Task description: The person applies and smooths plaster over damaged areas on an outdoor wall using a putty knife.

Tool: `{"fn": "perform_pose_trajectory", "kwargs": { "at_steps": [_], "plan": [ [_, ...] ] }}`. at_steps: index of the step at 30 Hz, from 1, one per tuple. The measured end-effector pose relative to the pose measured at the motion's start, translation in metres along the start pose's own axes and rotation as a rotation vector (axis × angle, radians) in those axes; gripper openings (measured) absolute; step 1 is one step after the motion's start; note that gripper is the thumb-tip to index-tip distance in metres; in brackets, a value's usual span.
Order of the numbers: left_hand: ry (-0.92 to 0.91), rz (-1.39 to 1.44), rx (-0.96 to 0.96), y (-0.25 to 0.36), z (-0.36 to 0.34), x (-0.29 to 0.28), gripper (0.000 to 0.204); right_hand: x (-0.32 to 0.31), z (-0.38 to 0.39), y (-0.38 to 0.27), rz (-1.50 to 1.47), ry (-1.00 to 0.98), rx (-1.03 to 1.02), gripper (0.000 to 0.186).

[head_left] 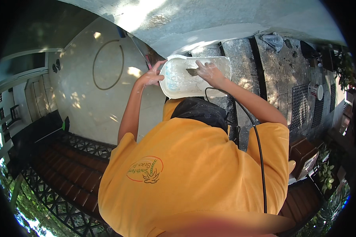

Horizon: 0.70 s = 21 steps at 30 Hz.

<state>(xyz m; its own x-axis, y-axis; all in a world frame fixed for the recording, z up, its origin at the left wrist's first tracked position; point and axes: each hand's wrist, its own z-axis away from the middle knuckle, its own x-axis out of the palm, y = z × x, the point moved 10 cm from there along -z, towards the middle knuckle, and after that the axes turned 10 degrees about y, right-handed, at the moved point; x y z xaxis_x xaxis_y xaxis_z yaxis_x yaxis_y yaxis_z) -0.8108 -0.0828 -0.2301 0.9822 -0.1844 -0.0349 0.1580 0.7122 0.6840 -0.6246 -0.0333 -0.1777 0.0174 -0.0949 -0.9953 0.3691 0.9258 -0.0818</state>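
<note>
A whitish translucent plastic tub point(175, 75) with rounded corners is in front of my body, its inside smeared with white and some pale blue marks. My left hand point(152, 76) holds the tub's left end, fingers spread along the rim. Inside the tub, my right hand point(209, 74) is closed on a small dark flat scraper point(192, 72), whose wedge-shaped end points left near the tub's wall. White residue coats the fingers of my right hand. Any handle of the scraper is hidden by my fingers.
A pale wall point(209, 19) rises just beyond the tub. A hose point(95, 65) lies looped on the floor at left. Dark metal grates point(300, 106) and a white bucket point(317, 91) are at right. A brown slatted bench point(71, 166) is behind me. A black cable point(258, 142) runs over my right arm.
</note>
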Motion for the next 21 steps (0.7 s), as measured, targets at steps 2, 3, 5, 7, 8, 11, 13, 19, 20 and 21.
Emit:
{"fn": "perform_pose_trajectory", "kwargs": {
  "at_steps": [2,3,5,7,8,11,13,19,20,21],
  "plan": [
    [0.010,-0.022,-0.005,0.001,0.004,0.000,0.085,0.008,0.006,0.007,0.054,0.099,0.079,0.020],
    [0.007,-0.020,-0.009,0.002,0.007,0.001,0.085,0.015,0.009,0.010,0.051,0.094,0.080,0.020],
    [0.053,-0.028,-0.033,0.000,0.010,-0.005,0.085,0.023,0.010,0.018,0.059,0.088,0.063,0.018],
    [0.066,-0.057,-0.031,-0.006,0.008,-0.009,0.086,0.033,0.012,0.032,0.069,0.007,0.076,0.013],
    [0.081,-0.090,-0.026,-0.008,0.007,-0.011,0.086,0.043,0.014,0.039,0.081,-0.070,0.091,0.009],
    [0.096,-0.062,-0.025,-0.009,0.004,-0.011,0.086,0.050,0.024,0.046,0.018,-0.019,0.040,0.007],
    [0.091,-0.060,-0.026,-0.007,0.005,-0.009,0.085,0.065,0.032,0.045,0.026,-0.074,0.036,0.006],
    [0.108,-0.053,-0.044,-0.004,0.004,-0.008,0.084,0.072,0.050,0.037,-0.079,-0.048,0.011,0.008],
    [0.106,-0.047,-0.048,-0.004,0.003,-0.008,0.084,0.066,0.051,0.038,-0.088,-0.033,0.013,0.008],
    [0.108,-0.049,-0.048,-0.006,0.003,-0.009,0.084,0.060,0.051,0.038,-0.097,-0.017,0.017,0.008]
  ]
}}
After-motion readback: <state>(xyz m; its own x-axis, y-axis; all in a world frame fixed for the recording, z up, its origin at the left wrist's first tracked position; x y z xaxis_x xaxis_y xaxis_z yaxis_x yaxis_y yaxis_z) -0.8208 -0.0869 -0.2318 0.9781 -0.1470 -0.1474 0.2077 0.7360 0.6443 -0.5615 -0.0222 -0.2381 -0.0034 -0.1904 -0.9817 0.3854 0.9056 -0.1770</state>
